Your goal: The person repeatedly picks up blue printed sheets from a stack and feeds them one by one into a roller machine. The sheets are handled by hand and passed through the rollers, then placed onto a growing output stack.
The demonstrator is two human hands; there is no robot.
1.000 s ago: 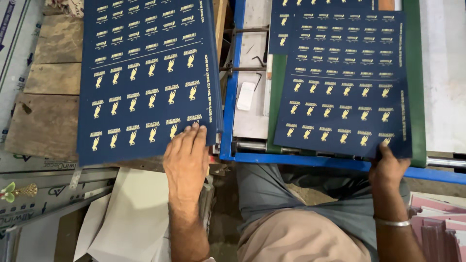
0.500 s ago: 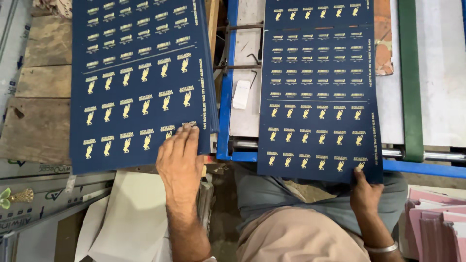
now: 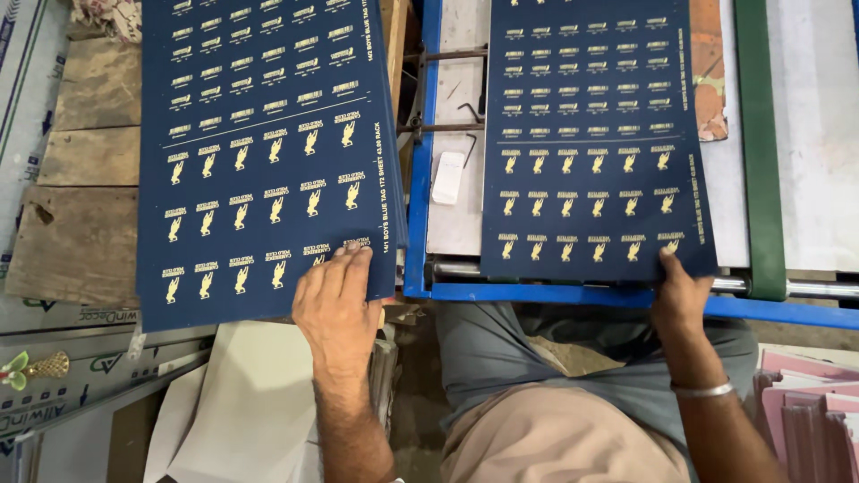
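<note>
Navy sheets cropped, hands gripping

Both navy sheets' tops cropped
</note>
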